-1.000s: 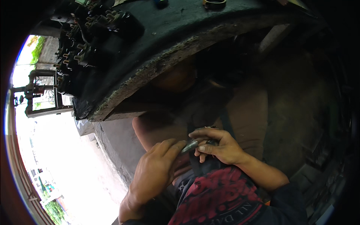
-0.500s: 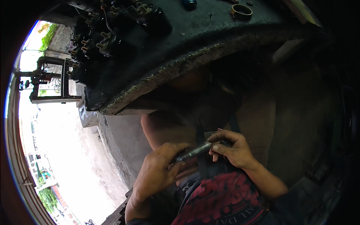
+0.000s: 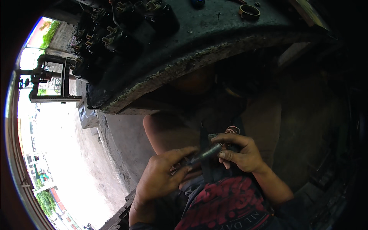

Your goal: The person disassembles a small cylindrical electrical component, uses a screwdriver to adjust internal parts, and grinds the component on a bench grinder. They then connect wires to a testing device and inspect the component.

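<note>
Left hand (image 3: 158,173) pinches one end of the dark metal rod (image 3: 207,154) between thumb and fingers, on the near side of the bench (image 3: 214,23); the right hand (image 3: 247,154) curls about the other end, though how tightly I cannot tell. A loose grip could let the rod slip and drop below the bench. Compared with half a second ago, more copper wire (image 3: 232,130) shows toward the bench.
</note>
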Motion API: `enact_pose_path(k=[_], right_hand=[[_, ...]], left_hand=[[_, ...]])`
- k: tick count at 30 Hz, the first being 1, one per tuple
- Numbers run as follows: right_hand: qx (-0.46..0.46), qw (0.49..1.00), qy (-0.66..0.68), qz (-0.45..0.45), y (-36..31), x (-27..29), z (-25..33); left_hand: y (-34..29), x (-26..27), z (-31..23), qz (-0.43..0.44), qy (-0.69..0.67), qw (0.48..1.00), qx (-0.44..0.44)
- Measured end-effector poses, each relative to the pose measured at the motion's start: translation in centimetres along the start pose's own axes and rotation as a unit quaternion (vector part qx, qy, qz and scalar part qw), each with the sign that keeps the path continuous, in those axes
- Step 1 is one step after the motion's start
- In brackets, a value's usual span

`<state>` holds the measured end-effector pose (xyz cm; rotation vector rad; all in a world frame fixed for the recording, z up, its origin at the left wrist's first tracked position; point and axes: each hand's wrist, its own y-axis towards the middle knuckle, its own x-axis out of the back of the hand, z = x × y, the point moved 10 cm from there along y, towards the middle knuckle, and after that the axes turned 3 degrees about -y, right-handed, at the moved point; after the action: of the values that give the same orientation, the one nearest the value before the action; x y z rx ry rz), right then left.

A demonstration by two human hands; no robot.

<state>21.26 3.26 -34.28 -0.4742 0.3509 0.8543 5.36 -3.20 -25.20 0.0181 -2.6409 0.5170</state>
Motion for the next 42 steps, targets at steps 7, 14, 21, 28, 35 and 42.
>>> enact_pose_path(k=[7, 14, 21, 28, 35, 42], right_hand=[[0.017, 0.999, 0.041, -0.03, 0.3, 1.4, -0.4], [0.017, 0.995, 0.091, -0.024, 0.4, 1.9, -0.5], [0.035, 0.997, 0.069, -0.006, 0.4, 2.2, 0.1], [-0.006, 0.989, 0.151, -0.006, -0.1, 0.9, -0.6], [-0.001, 0.981, 0.192, -0.006, -0.6, -1.2, -0.1], [-0.003, 0.989, 0.149, 0.0, -0.9, -1.8, 0.8]], left_hand=[[-0.5, 1.5, -0.8, -0.053, 0.145, 0.988, -0.005], [-1.6, 2.1, -2.7, -0.118, 0.236, 0.964, -0.044], [-1.4, 1.5, -3.0, -0.109, 0.24, 0.963, -0.052], [-2.1, 3.8, -1.6, -0.148, 0.01, 0.989, 0.015], [-3.4, 6.2, 1.5, -0.231, -0.288, 0.928, -0.05], [-3.4, 5.5, 3.4, -0.246, -0.375, 0.884, -0.129]])
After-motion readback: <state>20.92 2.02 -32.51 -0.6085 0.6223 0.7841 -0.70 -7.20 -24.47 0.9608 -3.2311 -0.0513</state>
